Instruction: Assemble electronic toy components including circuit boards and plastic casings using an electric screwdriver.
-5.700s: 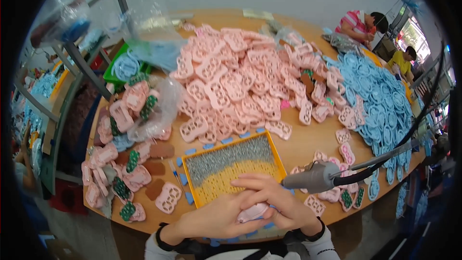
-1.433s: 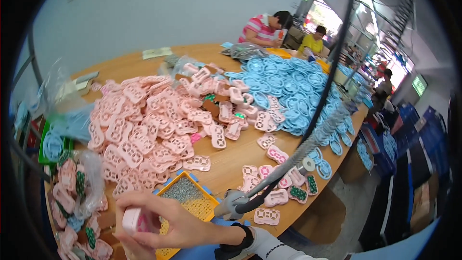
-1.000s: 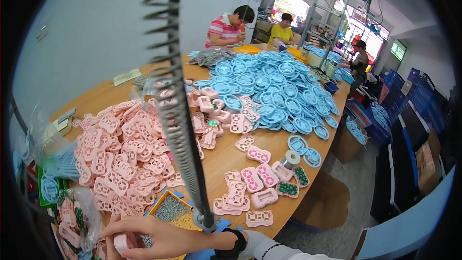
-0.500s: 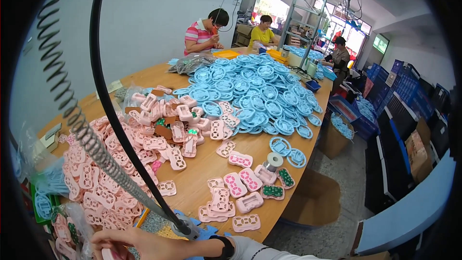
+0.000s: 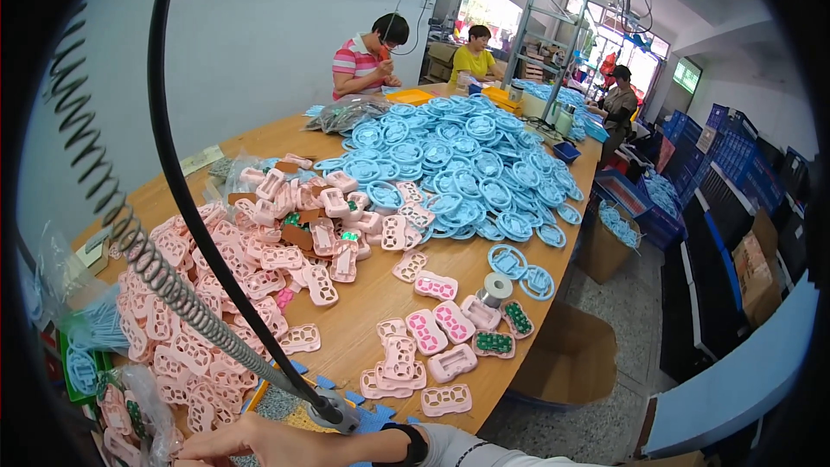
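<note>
My right hand [image 5: 251, 443] reaches in at the lower edge, a dark band at its wrist. Its fingers are bent and closed, their tips cut off by the frame, so what they hold is hidden. My left hand is out of view. Just beyond my right hand lies a large heap of pink plastic frames [image 5: 186, 342] with oval cut-outs. A grey fitting [image 5: 339, 415] at the end of a black rod [image 5: 212, 242] stands beside my wrist, over blue foam pieces [image 5: 373, 419]. A coil spring [image 5: 151, 264] hangs along the rod.
A big heap of light-blue round plastic parts [image 5: 458, 164] covers the table's [image 5: 363, 294] middle. Near the right edge are a metallic spool [image 5: 495, 290] and pink parts with green inserts [image 5: 494, 344]. A cardboard box [image 5: 562, 355] stands below. Several people work farther off.
My right hand has sunk slightly lower; the pink piece seen at its fingers before no longer shows. The view has shifted a little, and the spring has swung left.
</note>
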The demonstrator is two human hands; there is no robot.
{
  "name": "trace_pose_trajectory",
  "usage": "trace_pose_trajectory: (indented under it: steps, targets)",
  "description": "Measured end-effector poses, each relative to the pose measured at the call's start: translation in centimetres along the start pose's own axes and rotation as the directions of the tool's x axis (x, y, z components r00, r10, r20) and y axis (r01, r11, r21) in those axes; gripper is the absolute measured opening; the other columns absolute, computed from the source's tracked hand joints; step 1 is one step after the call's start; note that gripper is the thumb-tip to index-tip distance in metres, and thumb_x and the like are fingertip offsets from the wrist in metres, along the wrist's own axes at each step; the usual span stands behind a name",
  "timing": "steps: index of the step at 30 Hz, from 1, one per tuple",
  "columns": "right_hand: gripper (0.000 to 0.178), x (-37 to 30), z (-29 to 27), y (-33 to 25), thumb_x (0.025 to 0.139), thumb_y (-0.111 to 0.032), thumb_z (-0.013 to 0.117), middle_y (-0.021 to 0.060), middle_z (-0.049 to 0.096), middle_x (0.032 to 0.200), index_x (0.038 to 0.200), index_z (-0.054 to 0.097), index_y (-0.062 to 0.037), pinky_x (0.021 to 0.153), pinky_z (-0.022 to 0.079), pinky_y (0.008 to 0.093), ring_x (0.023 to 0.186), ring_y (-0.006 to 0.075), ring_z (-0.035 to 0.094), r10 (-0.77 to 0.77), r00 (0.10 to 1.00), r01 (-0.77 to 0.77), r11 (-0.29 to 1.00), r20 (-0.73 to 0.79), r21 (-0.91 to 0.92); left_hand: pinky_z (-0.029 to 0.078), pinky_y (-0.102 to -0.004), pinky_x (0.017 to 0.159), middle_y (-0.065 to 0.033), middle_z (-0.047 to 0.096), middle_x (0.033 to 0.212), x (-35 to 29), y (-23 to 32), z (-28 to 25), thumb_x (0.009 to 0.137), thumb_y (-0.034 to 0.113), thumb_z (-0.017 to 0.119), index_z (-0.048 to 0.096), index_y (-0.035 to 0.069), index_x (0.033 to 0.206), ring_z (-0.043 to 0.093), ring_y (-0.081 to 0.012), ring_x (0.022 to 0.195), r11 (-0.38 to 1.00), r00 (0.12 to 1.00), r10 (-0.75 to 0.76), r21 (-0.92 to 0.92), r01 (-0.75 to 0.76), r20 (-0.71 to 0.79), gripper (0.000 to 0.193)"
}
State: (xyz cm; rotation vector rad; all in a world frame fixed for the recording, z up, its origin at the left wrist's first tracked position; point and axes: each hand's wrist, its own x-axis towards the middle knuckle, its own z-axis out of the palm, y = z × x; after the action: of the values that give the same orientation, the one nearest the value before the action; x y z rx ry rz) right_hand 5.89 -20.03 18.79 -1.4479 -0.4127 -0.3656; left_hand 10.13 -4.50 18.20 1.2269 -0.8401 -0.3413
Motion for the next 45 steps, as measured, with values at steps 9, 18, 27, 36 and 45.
trace_pose_trajectory:
  steps: [9, 18, 27, 36, 45]
  targets:
    - [0.037, 0.0, 0.0, 0.0, 0.068, -0.015, 0.07, 0.0071, 0.066, 0.086, 0.102, 0.063, -0.0031, 0.063, 0.048, 0.0233, 0.071, 0.0092, 0.059, -0.047, 0.999, 0.045, 0.997, 0.027, 0.059, 0.041, -0.0292, 0.083, -0.0147, 0.046, 0.112, 0.2, -0.9, -1.4, 0.064, -0.007, 0.06, 0.046, -0.001, 0.104, 0.053, -0.0212, 0.093, 0.994, 0.982, 0.109, -0.047, -0.103, 0.155, 0.043]
    - [0.036, -0.2, 0.3, -0.1, 0.069, -0.015, 0.072, 0.0039, 0.065, 0.081, 0.101, 0.064, -0.0034, 0.059, 0.046, 0.0203, 0.067, 0.0072, 0.056, 0.018, 0.999, -0.022, 0.992, 0.034, 0.127, 0.041, -0.0294, 0.08, -0.0134, 0.046, 0.104, 0.3, 0.7, 0.0, 0.065, 0.007, 0.06, 0.042, 0.001, 0.109, 0.052, -0.0214, 0.088, 0.979, 0.994, 0.049, 0.192, -0.068, 0.099, 0.047]
    - [0.049, 0.3, -0.6, 1.0, 0.072, -0.013, 0.063, 0.0042, 0.056, 0.098, 0.119, 0.05, -0.0075, 0.072, 0.044, 0.0242, 0.082, 0.0089, 0.053, 0.178, 0.966, -0.174, 0.984, 0.188, -0.037, 0.043, -0.0195, 0.061, -0.0102, 0.053, 0.094, 0.9, -1.2, 1.0, 0.072, 0.012, 0.064, 0.043, -0.001, 0.11, 0.052, -0.0146, 0.068, 0.998, 0.993, 0.055, 0.019, -0.053, -0.104, 0.045]
    - [0.027, 1.0, -2.0, 2.3, 0.083, -0.012, 0.056, 0.0214, 0.049, 0.116, 0.105, 0.057, 0.003, 0.093, 0.035, 0.0389, 0.114, 0.0299, 0.044, 0.027, 0.956, -0.094, 0.971, 0.293, 0.218, 0.043, -0.0227, 0.068, -0.0042, 0.051, 0.096, 0.7, -1.7, 0.4, 0.066, 0.009, 0.069, 0.048, 0.002, 0.109, 0.052, -0.0101, 0.086, 0.907, 0.927, -0.347, -0.2, 0.37, 0.139, 0.048]
    - [0.021, 0.6, -0.7, 1.8, 0.077, -0.013, 0.054, 0.0189, 0.051, 0.107, 0.09, 0.06, 0.0018, 0.086, 0.038, 0.0345, 0.101, 0.0256, 0.049, 0.151, 0.945, -0.177, 0.982, 0.292, 0.065, 0.041, -0.0229, 0.068, -0.0038, 0.051, 0.092, 0.9, -1.4, -0.7, 0.065, 0.007, 0.062, 0.05, 0.002, 0.1, 0.05, -0.0108, 0.084, 0.963, 0.933, -0.259, -0.012, 0.271, 0.249, 0.037]
